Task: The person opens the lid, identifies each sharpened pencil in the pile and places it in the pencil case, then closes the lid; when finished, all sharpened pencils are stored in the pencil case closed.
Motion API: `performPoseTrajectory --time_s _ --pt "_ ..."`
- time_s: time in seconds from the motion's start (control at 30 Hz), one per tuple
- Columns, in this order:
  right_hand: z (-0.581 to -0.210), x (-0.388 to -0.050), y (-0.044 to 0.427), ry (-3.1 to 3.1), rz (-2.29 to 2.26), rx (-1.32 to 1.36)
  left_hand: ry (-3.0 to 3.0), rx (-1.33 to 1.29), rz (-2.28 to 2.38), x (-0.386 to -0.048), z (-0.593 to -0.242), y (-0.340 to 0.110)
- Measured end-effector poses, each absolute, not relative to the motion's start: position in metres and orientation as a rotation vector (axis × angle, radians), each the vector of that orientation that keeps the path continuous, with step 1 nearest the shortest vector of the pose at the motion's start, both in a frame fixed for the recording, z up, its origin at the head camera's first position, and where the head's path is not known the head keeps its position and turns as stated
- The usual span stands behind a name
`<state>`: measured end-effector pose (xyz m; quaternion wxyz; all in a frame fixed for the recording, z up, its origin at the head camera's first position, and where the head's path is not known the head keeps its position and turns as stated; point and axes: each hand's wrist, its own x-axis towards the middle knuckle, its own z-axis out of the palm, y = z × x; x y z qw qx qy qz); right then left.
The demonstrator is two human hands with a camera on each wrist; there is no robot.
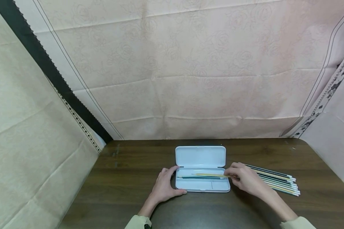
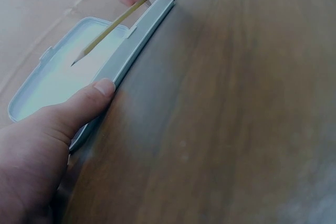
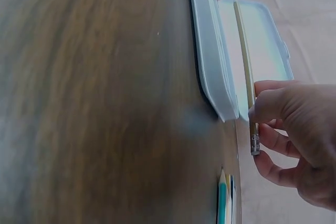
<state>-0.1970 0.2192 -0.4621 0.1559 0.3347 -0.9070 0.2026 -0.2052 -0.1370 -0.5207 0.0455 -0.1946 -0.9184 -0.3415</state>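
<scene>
A light blue pencil case (image 1: 193, 187) lies on the table with its lid (image 1: 200, 156) raised toward the back. My left hand (image 1: 165, 187) holds its left end, thumb along the front edge and a finger near the hinge corner. Over the case, my right hand (image 1: 246, 179) pinches a yellow pencil (image 3: 244, 51) near its metal-banded end; the sharpened tip points left. In the left wrist view the yellow pencil (image 2: 107, 34) slants above the case's rim. Dark green pencils (image 1: 189, 177) lie inside the case's long back compartment; how many is unclear.
Right of the case, a loose row of several pencils (image 1: 285, 184), green, yellow and dark, lies on the brown wooden table (image 1: 126, 203), partly behind my right hand. Pale patterned cloth (image 1: 203, 95) hangs behind the table, with more cloth at both sides.
</scene>
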Motion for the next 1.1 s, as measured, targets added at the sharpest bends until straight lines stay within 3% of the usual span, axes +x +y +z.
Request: performPoseTrajectory --time_s 1.1 --pt "-0.462 -0.215 0.176 -2.698 0.609 1.066 -2.798 -0.594 -1.026 -0.204 -0.521 -0.137"
